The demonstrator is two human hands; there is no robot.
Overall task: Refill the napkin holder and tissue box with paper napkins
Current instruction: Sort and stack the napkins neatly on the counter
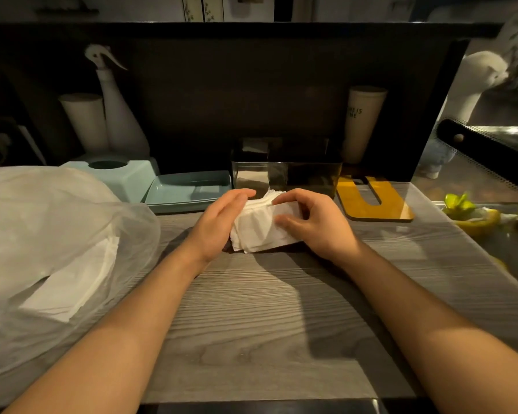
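A stack of white paper napkins [259, 231] stands on the grey wooden counter [251, 324] between both hands. My left hand [222, 222] presses flat against the stack's left side with straight fingers. My right hand [308, 219] grips the right side, fingers curled over its top and thumb on the front. Right behind them stands a shiny metal napkin holder [284, 171]. A light blue tissue box [123, 174] with a round hole sits at the back left, its blue tray-like lid [189, 189] beside it. More napkins [72, 288] lie inside a clear plastic bag [42, 234].
A yellow slotted plate [374, 198] lies to the right of the holder. A white spray bottle [117, 115], a paper roll [84, 121] and a tall cup [362, 121] stand against the dark back wall. Lime and lemon pieces [473, 213] lie on the metal surface at far right.
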